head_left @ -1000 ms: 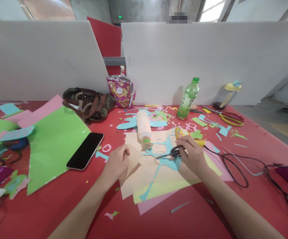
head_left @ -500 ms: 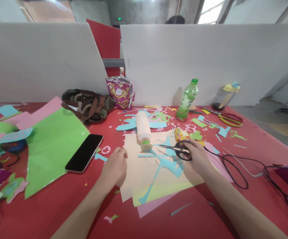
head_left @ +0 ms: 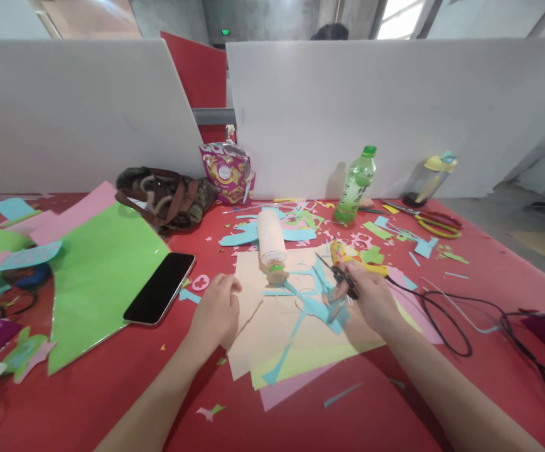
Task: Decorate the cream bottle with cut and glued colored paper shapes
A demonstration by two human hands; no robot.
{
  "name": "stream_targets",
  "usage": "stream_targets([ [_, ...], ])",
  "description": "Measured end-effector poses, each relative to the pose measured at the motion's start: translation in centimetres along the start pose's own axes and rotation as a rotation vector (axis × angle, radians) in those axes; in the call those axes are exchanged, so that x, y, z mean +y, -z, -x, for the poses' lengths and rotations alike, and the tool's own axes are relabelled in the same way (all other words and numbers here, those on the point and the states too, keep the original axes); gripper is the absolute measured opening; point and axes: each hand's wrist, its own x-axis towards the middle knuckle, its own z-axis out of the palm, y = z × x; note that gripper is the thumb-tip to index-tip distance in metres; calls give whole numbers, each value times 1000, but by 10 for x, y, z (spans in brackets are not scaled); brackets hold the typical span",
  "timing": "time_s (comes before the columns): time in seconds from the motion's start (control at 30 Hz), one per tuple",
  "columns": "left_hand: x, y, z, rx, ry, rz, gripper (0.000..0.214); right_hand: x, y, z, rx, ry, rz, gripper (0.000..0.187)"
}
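My right hand [head_left: 371, 292] is closed around the black handles of a pair of scissors [head_left: 345, 280], whose blades point up and to the left. Below the scissors lie blue paper cut-outs [head_left: 326, 311] on a stack of peach, yellow and pink sheets [head_left: 272, 336]. My left hand [head_left: 218, 311] rests with curled fingers at the stack's left edge, and nothing shows in it. Between the hands, slightly farther off, a paper-wrapped bottle [head_left: 271, 235] lies with its green end toward me. Flat blue paper pieces [head_left: 239, 237] stick out on both sides of it.
A phone [head_left: 159, 289] lies on a green sheet [head_left: 98, 282] at left. Behind are a camouflage bag [head_left: 173, 201], a snack bag [head_left: 228, 172], a green bottle [head_left: 355, 185] and larger scissors [head_left: 435, 223]. A yellow glue gun [head_left: 348, 254] with a black cord [head_left: 442, 298] lies near my right hand.
My right hand has turned the scissors, so the blades swing from pointing left to pointing up and left, away from the bottle's end. My left hand has hardly moved.
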Motion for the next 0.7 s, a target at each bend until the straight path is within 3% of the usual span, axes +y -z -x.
stream_targets([
  [0.2, 0, 6, -5, 96, 29, 202, 24, -5, -3, 0, -22, -28, 56, 39],
  [0.4, -2, 5, -4, 26, 93, 455, 28, 1, -5, -2, 57, -47, 61, 18],
  [0.53, -2, 5, -4, -12, 178, 642, 36, 9, -6, -4, 155, 14, 122, 26],
  [0.7, 2, -2, -1, 13, 128, 759, 47, 7, -9, 0, 166, -63, 78, 29],
])
